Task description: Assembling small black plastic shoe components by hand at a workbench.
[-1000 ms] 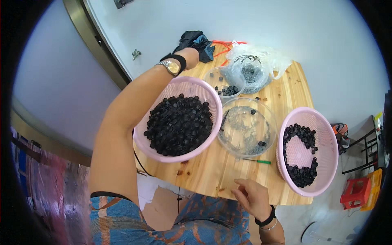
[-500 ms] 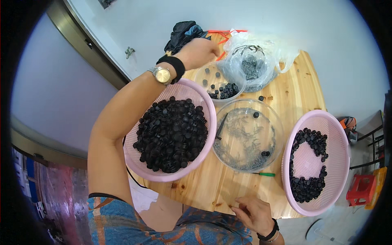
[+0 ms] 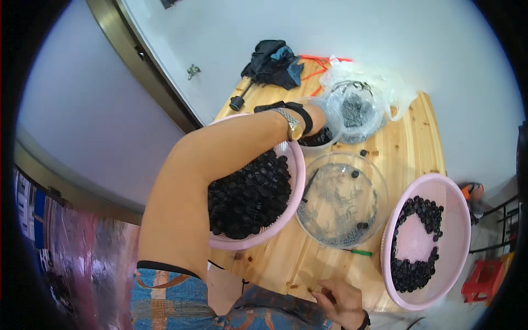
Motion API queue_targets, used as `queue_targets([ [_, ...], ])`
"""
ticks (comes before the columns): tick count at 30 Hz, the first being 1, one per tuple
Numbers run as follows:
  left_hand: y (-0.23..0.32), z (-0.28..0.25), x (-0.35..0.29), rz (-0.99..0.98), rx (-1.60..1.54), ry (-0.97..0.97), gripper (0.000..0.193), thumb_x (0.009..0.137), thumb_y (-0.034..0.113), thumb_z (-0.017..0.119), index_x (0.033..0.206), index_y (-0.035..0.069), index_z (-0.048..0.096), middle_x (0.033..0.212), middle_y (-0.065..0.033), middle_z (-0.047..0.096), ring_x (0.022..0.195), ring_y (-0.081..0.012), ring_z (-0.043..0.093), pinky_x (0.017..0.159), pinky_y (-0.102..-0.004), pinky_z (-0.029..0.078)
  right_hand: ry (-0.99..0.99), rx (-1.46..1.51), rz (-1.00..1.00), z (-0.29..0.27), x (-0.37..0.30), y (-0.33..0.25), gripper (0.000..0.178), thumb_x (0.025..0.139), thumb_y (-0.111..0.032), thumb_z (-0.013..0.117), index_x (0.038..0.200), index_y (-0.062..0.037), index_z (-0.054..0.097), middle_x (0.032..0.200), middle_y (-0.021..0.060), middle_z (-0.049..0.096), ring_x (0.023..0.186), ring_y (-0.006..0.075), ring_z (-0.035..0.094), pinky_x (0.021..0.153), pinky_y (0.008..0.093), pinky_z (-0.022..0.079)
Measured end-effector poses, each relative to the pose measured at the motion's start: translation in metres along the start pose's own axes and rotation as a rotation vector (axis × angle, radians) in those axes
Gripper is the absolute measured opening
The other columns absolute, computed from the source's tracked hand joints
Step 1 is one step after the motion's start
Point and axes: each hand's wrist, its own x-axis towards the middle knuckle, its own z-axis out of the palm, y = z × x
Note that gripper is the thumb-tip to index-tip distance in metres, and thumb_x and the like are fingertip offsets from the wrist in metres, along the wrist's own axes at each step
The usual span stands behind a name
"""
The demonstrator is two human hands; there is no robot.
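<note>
Toward the far edge of the tabletop [image 3: 275, 269], I have the left hand [image 3: 316, 118] down at a clear tub [image 3: 318, 148] of small black pieces [image 3: 324, 136]. The wristband and watch block my line of sight, so I cannot tell how far its fingers are open or whether they have hold of anything.

Close to the near edge, I have the right hand [image 3: 342, 300] low, its fingers loosely curled and the thumb near the index finger. I can make out nothing between them, but the view is too small to be sure.

Along the left side I see a pink basket [image 3: 298, 190] heaped with black caps [image 3: 250, 192], partly hidden under the left forearm. Mid-tabletop is a round clear dish [image 3: 333, 192] with thin pins scattered in it, a couple of black pieces and a slim dark tool [image 3: 311, 184]. Just beside its near rim lies a green-handled tool [image 3: 361, 253].

At the right edge sits a second pink basket [image 3: 415, 236], its caps gathered in a broken ring around bare mesh. Toward the far right corner, touching or just beside the tub, I see a plastic bag [image 3: 401, 91] around a bowl of pins. At the far left corner lies a dark folded umbrella [image 3: 272, 63].
</note>
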Motion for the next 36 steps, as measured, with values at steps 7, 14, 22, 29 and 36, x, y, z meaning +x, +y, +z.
queue_targets([
  [7,-0.052,-0.039,-0.066,-0.036,-0.648,0.349,0.020,0.071,0.013,0.058,0.083,0.000,0.065,0.075,-0.0126,0.065,0.071,-0.0199,0.063,0.065,-0.0317,0.051,0.011,0.029,-0.091,0.001,0.005,0.002,0.018,0.079,-0.008,0.062,0.096,-0.0025,0.059,0.075,0.0136,0.058,0.062,0.0263,0.058,0.055,0.0312,0.045],
  [14,-0.172,0.041,-0.182,-0.511,-1.280,0.583,0.014,0.079,0.010,0.057,0.089,0.000,0.060,0.081,-0.0051,0.058,0.074,-0.0101,0.056,0.060,-0.0226,0.048,0.128,-0.016,-0.060,0.018,-0.015,0.023,0.019,0.080,-0.003,0.061,0.098,0.0014,0.057,0.076,0.0123,0.059,0.063,0.0202,0.057,0.056,0.0265,0.045],
  [22,-0.153,0.095,-0.216,-0.491,-1.687,0.769,0.022,0.082,0.005,0.058,0.102,-0.003,0.057,0.091,-0.0061,0.058,0.084,-0.0119,0.056,0.076,-0.0225,0.049,0.181,0.077,0.091,0.032,-0.016,0.022,0.011,0.076,-0.001,0.060,0.086,0.0021,0.058,0.062,0.0024,0.050,0.053,0.0074,0.043,0.048,0.0213,0.036],
  [29,-0.061,0.025,-0.269,-0.276,-1.739,0.980,0.034,0.088,0.015,0.054,0.118,-0.001,0.049,0.105,-0.0076,0.056,0.096,-0.0117,0.055,0.081,-0.0222,0.045,0.269,0.029,0.009,0.001,-0.011,-0.017,0.013,0.076,-0.005,0.065,0.086,-0.0028,0.059,0.065,0.0087,0.054,0.053,0.0200,0.052,0.048,0.0283,0.040],
  [36,0.091,0.035,-0.330,0.253,-1.887,0.659,0.015,0.079,0.007,0.057,0.090,-0.002,0.055,0.085,-0.0133,0.054,0.061,-0.0152,0.056,0.049,-0.0237,0.047,0.399,-0.335,0.039,-0.109,-0.029,-0.043,0.013,0.077,-0.006,0.061,0.089,-0.0003,0.060,0.067,0.0090,0.056,0.058,0.0169,0.053,0.053,0.0278,0.042],
])
